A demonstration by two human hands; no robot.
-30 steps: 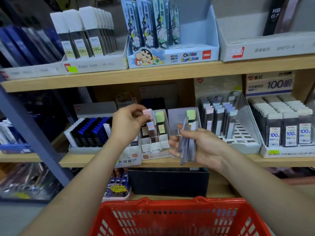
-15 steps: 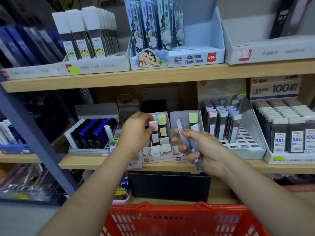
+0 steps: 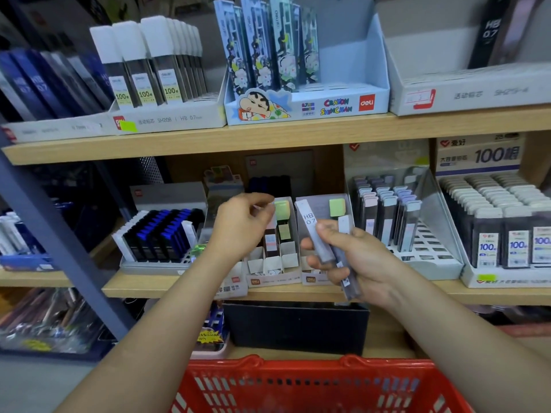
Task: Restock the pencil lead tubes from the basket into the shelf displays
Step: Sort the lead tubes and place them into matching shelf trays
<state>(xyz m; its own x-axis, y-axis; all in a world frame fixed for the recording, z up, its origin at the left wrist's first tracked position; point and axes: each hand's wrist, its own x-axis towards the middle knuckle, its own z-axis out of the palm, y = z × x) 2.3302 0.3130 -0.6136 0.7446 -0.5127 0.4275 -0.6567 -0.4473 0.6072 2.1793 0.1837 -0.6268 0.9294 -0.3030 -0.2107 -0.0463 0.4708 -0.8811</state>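
Note:
My left hand (image 3: 238, 226) reaches into a small white display box (image 3: 272, 274) on the middle shelf. Its fingertips pinch the top of a pink-capped lead tube (image 3: 270, 238) that stands in a slot beside a green-capped tube (image 3: 282, 210). To the right, my right hand (image 3: 362, 263) grips a bundle of grey lead tubes (image 3: 323, 245) in front of a second box (image 3: 320, 205); the front one reads HB 0.7. Along the bottom edge of the view is the red basket (image 3: 298, 383), whose contents are hidden.
A grey slotted tray (image 3: 426, 257) of pastel-capped tubes stands to the right, with a box of 100-lead tubes (image 3: 507, 231) beyond it. Blue-and-black tubes (image 3: 161, 234) fill a tray on the left. The upper shelf (image 3: 268, 138) carries more display boxes. A black box (image 3: 298, 326) sits below.
My left hand has lowered the pink-capped tube into the small box's slot. My right hand has tilted its bundle of tubes, and the HB 0.7 label now faces me.

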